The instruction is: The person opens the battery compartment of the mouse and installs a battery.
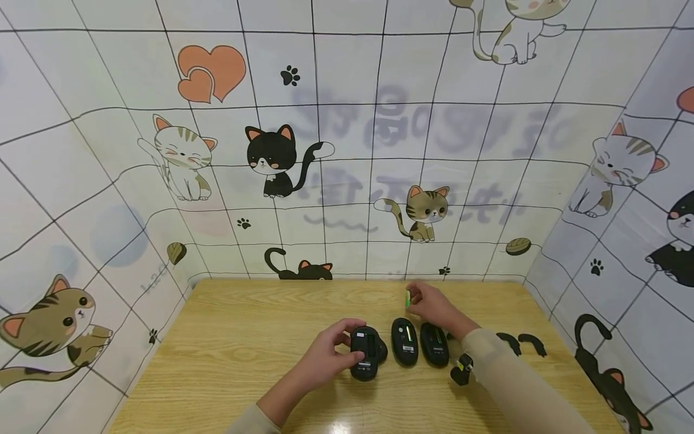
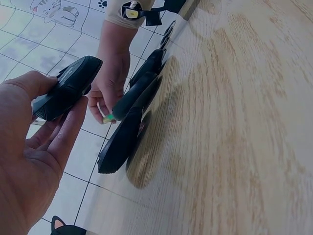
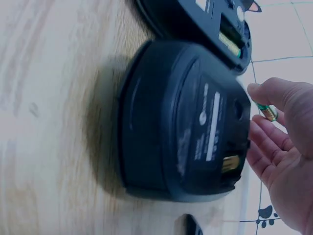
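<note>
My left hand (image 1: 332, 352) grips a black computer mouse (image 1: 364, 355), underside up, thumb on one side and fingers on the other. In the left wrist view that mouse (image 2: 68, 88) is held above the table. Behind it, another dark mouse (image 1: 382, 352) lies partly hidden. My right hand (image 1: 431, 303) pinches a small green battery (image 1: 408, 298) beyond the other mice. Nearest to it are two upturned black mice: the left mouse (image 1: 404, 349) has a battery in its slot; the right mouse (image 3: 166, 122) shows something gold-coloured in its recess.
Two curved black pieces (image 1: 533, 344) lie at the right of the wooden table (image 1: 244, 349), partly behind the right sleeve. A small black camera (image 1: 462, 369) is strapped to the right wrist. A cat-print sheet (image 1: 347, 138) encloses the table's back and sides.
</note>
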The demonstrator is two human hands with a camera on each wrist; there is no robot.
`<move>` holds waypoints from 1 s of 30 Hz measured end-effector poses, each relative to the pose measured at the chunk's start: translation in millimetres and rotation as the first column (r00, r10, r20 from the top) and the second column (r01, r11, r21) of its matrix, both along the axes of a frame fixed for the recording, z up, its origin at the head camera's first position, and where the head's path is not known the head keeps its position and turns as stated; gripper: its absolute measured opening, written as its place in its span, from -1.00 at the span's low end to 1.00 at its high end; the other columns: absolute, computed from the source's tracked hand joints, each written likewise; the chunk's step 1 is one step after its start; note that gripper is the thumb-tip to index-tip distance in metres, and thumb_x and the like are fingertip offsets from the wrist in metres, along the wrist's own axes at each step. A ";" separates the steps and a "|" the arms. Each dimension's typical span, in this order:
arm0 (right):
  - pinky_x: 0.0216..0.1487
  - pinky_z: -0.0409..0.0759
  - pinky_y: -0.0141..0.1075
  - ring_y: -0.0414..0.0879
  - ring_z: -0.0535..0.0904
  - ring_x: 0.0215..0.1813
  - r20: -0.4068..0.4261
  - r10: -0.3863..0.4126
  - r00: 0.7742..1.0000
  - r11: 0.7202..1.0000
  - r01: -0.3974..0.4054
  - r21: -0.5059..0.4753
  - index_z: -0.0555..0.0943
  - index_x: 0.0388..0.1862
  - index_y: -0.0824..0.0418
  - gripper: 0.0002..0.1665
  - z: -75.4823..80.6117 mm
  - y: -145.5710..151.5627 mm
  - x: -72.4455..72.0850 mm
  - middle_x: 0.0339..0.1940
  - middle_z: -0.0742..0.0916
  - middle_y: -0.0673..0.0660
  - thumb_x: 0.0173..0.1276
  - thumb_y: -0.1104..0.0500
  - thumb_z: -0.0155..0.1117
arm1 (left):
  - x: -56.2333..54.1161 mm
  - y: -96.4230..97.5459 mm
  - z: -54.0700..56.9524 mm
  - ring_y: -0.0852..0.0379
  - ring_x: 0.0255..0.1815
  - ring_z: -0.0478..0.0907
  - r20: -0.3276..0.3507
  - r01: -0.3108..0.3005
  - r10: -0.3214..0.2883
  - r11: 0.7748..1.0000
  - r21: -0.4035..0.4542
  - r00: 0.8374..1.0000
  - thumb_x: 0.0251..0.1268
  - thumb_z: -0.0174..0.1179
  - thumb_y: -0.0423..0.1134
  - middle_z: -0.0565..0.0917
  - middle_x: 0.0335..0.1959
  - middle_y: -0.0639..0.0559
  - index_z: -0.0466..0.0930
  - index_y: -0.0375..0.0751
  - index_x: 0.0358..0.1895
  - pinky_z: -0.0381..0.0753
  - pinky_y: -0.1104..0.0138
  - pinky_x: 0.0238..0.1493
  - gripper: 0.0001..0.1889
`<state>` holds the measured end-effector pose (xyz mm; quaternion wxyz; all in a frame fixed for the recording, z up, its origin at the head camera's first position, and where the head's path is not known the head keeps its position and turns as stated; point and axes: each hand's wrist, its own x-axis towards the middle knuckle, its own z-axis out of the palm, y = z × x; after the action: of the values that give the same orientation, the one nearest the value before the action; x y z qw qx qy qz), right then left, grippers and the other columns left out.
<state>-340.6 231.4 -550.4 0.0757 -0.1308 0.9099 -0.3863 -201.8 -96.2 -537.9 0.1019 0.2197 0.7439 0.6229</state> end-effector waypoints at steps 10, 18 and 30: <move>0.02 0.70 -0.13 0.03 0.70 0.07 -0.120 0.050 0.992 0.992 -0.063 -0.110 0.52 0.37 0.26 -0.42 22.8 -9.3 23.9 0.06 0.69 0.16 0.48 0.30 0.57 | 0.5 1.9 0.2 -0.16 0.08 0.70 -0.010 -0.001 0.001 1.000 -0.007 1.000 0.47 0.46 -0.41 0.63 0.28 -0.04 0.58 -0.05 0.49 0.84 0.27 -0.08 -0.42; 0.11 0.73 -0.14 0.06 0.73 0.12 -0.141 0.136 0.981 0.973 -0.159 -0.168 0.53 0.33 0.17 -0.43 51.6 -23.2 58.7 0.05 0.73 0.10 0.47 0.21 0.61 | -0.2 2.9 0.3 -0.20 0.08 0.70 -0.019 0.010 -0.010 1.000 -0.006 1.000 0.47 0.46 -0.39 0.63 0.29 -0.06 0.56 -0.14 0.51 0.84 0.27 -0.08 -0.41; 0.03 0.80 -0.06 0.20 0.77 0.05 -0.212 0.309 0.927 0.924 -0.345 -0.162 0.57 0.34 0.12 -0.44 75.3 -45.5 104.2 0.05 0.74 0.08 0.46 0.18 0.62 | -0.4 3.3 0.3 -0.17 0.08 0.70 -0.021 0.013 -0.013 1.000 0.001 1.000 0.48 0.46 -0.38 0.62 0.29 -0.06 0.57 -0.10 0.50 0.84 0.27 -0.08 -0.43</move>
<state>-236.3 185.9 -475.1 0.0424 -0.3231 0.8355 -0.4425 -202.3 -93.0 -537.6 0.0981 0.2313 0.7432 0.6202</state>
